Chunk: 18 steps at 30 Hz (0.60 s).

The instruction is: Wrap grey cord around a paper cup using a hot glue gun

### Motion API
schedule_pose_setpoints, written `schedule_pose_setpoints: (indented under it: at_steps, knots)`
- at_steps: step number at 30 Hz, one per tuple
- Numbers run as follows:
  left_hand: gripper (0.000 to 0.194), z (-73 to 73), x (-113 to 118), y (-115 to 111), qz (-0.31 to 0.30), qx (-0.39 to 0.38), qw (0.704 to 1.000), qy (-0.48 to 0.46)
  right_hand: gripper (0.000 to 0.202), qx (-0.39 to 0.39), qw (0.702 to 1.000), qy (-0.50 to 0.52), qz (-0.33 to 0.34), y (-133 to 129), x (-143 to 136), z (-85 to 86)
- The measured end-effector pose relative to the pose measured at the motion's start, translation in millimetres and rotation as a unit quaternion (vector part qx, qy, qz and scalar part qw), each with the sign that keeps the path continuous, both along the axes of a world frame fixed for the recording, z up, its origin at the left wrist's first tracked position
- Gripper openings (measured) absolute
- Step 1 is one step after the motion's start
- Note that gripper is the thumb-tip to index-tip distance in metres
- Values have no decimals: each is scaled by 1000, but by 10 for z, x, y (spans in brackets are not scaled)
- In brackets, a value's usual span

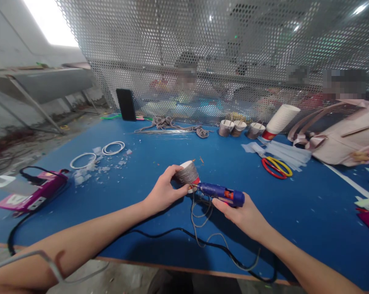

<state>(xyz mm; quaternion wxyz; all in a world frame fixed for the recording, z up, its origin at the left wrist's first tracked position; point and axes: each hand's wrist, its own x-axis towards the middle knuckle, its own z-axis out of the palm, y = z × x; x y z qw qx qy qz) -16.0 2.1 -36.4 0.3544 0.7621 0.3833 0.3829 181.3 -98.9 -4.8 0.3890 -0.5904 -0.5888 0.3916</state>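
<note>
Tilted on its side over the blue table, a paper cup (188, 173) is wrapped in grey cord, with a red band and white showing near one end. My left hand (167, 190) grips it between thumb and fingers. A blue hot glue gun (221, 193) is held in my right hand (244, 214), its nozzle at the cup's red band, close to my left thumb. Loose grey cord (199, 224) trails from the cup down onto the table. The glue gun's trigger is hidden by my right hand.
Wrapped cups (226, 128), a leaning cup stack (281, 120), scissors (276, 167) and clear strips (290, 154) stand or lie at the back right. White rings (113, 148) and a purple power strip (39, 190) are at left. A black cable (178, 230) crosses the front.
</note>
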Motion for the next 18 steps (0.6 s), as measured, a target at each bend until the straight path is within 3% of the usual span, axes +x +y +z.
schedule_pose_setpoints:
  at_steps: [18]
  knots:
    - [28,37,-28,21,-30,-36,999,-26,40,-41,998,32,-24,124,189,-22]
